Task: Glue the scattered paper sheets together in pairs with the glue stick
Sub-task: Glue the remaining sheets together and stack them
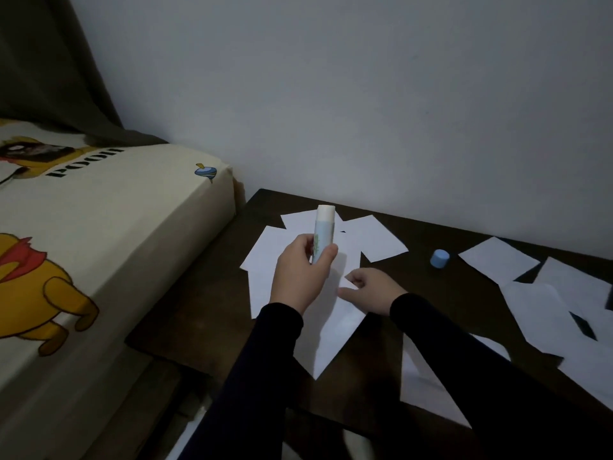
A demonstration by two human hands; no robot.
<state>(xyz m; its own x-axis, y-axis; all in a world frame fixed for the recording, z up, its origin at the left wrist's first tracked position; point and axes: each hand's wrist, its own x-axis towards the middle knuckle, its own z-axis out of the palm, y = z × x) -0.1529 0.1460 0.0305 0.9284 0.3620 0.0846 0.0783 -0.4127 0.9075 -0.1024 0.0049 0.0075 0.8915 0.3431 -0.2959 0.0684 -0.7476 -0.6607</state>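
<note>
one uncapped glue stick [322,232] gripped in left hand [300,277] — right hand [370,291] loosely open on paper sheet [335,330] — one blue cap [440,258]

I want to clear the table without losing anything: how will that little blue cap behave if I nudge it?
The blue cap looks small and hollow, so probably very light. It seems to lie tilted on the bare dark table, and being round it may roll or skid toward the papers.
</note>
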